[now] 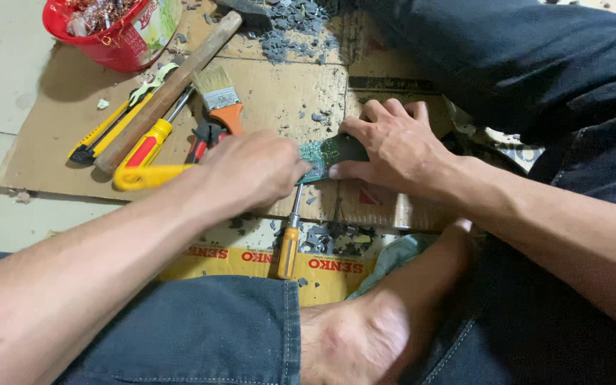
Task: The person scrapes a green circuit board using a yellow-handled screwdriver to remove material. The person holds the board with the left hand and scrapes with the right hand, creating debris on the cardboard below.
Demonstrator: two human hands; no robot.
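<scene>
Here both hands, left hand (251, 171) and right hand (393, 146), grip a green circuit board (322, 153) above the yellow-labelled cardboard (265, 262).

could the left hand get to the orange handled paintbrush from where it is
Probably yes: the paintbrush lies uncovered on the cardboard just beyond the left hand, though that hand is busy on the green circuit board.

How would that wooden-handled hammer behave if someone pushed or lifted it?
The hammer likely feels head-heavy, given its dark metal head against a slim wooden handle. Its rounded handle might roll slightly, though the head and the neighbouring screwdriver would probably stop it.
</scene>
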